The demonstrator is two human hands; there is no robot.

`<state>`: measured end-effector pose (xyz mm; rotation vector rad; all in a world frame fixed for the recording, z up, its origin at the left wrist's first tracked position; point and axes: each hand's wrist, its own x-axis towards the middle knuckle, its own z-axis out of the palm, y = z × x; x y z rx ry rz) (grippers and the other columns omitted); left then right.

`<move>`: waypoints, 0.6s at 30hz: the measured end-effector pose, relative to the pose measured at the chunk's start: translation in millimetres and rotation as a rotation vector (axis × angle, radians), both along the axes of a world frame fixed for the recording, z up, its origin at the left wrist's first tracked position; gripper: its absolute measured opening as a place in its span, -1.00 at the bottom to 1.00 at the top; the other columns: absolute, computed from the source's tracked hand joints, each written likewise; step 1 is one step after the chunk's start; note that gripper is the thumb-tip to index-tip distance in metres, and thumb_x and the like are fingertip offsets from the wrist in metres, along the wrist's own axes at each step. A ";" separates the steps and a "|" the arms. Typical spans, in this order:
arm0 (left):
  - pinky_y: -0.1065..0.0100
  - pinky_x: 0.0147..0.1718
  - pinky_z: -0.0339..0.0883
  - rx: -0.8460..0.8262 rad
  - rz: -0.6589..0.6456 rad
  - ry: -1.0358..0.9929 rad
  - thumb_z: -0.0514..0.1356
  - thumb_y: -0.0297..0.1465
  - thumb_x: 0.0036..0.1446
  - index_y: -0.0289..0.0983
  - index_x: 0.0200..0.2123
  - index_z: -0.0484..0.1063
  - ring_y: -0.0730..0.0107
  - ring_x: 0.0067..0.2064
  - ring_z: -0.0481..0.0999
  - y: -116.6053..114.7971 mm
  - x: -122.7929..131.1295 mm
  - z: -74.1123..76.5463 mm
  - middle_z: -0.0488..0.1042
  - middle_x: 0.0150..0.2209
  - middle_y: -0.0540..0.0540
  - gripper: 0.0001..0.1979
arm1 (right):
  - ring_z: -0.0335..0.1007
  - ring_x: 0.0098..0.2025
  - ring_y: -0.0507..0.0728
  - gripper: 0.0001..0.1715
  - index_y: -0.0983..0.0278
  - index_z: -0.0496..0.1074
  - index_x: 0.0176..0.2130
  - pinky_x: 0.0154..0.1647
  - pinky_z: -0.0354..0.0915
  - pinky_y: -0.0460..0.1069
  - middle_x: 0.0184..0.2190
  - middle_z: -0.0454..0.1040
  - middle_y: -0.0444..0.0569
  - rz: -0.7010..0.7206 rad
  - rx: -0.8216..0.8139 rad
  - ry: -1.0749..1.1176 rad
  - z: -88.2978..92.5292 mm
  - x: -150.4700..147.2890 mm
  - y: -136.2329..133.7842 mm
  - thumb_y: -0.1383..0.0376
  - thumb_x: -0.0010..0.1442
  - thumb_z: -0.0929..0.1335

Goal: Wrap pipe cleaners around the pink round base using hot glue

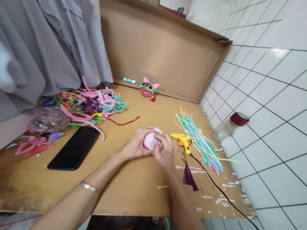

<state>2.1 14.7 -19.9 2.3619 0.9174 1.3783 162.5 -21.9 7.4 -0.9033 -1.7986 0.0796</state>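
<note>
Over the middle of the table, my left hand [137, 143] is wrapped around the side of a round, pale lilac craft piece [148, 141] with a pink lower edge. The fingers of my right hand [164, 151] are pinched together at the piece's right side and touch its surface. Whether they hold something small there is hidden. Just right of that hand lies a yellow hot glue gun [182, 140], its black cord running off to the lower right. A dark purple tassel [189, 176] rests below the glue gun.
Pipe cleaners [200, 140] lie bundled at right, with a tangled heap [99, 102] at left. A black phone [74, 149] lies left of my arms. Behind are a decorated animal-face ornament [148, 87] and a marker [129, 80]. A red-lidded jar [232, 124] stands by the tiled wall.
</note>
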 end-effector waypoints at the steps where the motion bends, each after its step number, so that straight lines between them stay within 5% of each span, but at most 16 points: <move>1: -0.03 0.19 0.26 -0.008 0.008 0.006 0.38 -0.24 -0.06 -0.20 0.12 0.27 0.01 0.20 0.38 -0.7 0.5 0.7 0.39 0.13 -0.27 -0.34 | 0.42 -0.17 0.13 -0.74 0.25 0.44 -0.19 -0.12 0.38 0.04 -0.28 0.47 0.01 0.010 -0.008 0.024 -0.3 0.3 0.2 0.43 0.16 0.23; 5: -0.03 0.19 0.25 -0.025 0.033 0.007 0.41 -0.24 -0.09 -0.19 0.10 0.28 0.01 0.20 0.37 -3.4 2.5 3.0 0.40 0.12 -0.25 -0.32 | 0.42 -0.22 0.11 -0.76 0.24 0.45 -0.23 -0.14 0.35 0.01 -0.31 0.48 -0.02 -0.091 -0.035 0.096 -4.7 7.1 4.9 0.41 0.18 0.23; 10: -0.03 0.19 0.26 -0.096 -0.010 -0.074 0.43 -0.27 -0.14 -0.21 0.08 0.26 0.01 0.20 0.37 -1.4 2.1 1.1 0.37 0.12 -0.27 -0.30 | 0.39 -0.14 0.20 -0.76 0.29 0.45 -0.22 -0.01 0.26 0.10 -0.25 0.48 0.08 -0.619 -0.158 0.060 -5.7 33.4 19.2 0.33 0.21 0.22; 14: -0.03 0.20 0.24 -0.157 -0.015 -0.109 0.45 -0.26 -0.20 -0.21 0.07 0.27 0.01 0.19 0.38 2.8 -0.3 -0.7 0.38 0.11 -0.26 -0.26 | 0.34 0.03 0.36 -0.56 0.40 0.39 0.02 0.03 0.20 0.20 -0.05 0.45 0.26 -0.933 -0.401 -0.225 -1.4 56.1 25.6 0.22 0.22 0.26; 18: -0.02 0.22 0.21 -0.195 -0.038 -0.138 0.46 -0.27 -0.21 -0.23 0.06 0.27 0.02 0.20 0.37 4.5 -1.6 -0.9 0.37 0.11 -0.27 -0.26 | 0.40 -0.02 0.42 -0.42 0.51 0.39 0.01 -0.04 0.24 0.23 -0.07 0.46 0.38 -1.042 -0.603 -0.413 -5.0 65.9 27.6 0.08 0.21 0.30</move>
